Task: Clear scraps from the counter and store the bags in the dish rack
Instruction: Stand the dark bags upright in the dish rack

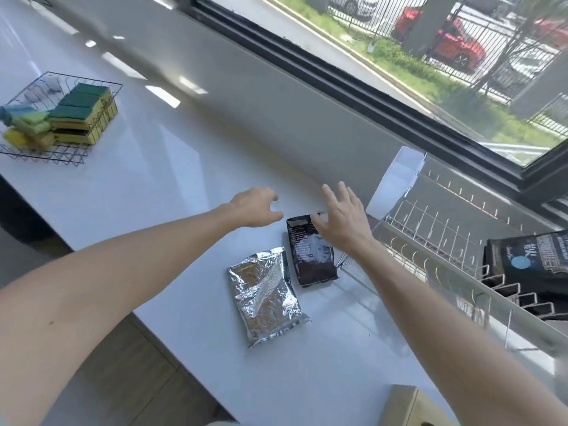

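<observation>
Head: two bags (pixel 310 250), two hands (pixel 342 218).

A white glossy counter (pixel 172 186) is seen running below a window. Two bags are laid flat on it, side by side: a crinkled silver foil bag (pixel 266 295) and, just beside it on the right, a dark bag (pixel 310 255). A black wire basket (pixel 58 118) filled with sponges is set at the far left. A wire dish rack (pixel 445 241) is placed at the right.
</observation>
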